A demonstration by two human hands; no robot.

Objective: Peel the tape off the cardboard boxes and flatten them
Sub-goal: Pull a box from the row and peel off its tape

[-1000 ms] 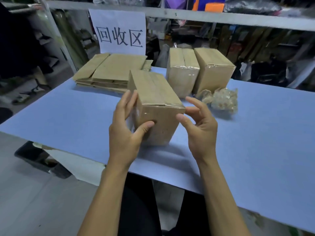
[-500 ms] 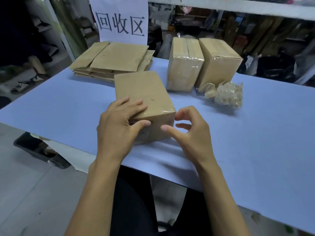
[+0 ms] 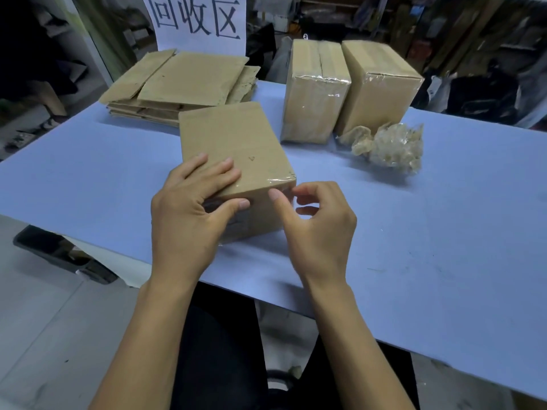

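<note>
This looks like a storeroom or warehouse corner set up as a recycling station. A white paper sign (image 3: 197,20) with large handwritten Chinese characters stands at the back of a blue worktable (image 3: 444,232), with a stack of flattened cardboard (image 3: 180,84) just in front of it, two sealed boxes (image 3: 349,93) and a wad of peeled tape (image 3: 390,147) nearby. Behind the table, dim metal shelving (image 3: 414,31) is crammed with bags and clutter, and the floor (image 3: 44,335) is bare grey concrete.

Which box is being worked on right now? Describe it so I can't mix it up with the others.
On the blue table, look at the near edge, in front of the flattened cardboard stack. The box lies there on its side under the left hand, the right hand at its taped corner. The two other taped boxes stand upright farther back, untouched.
</note>
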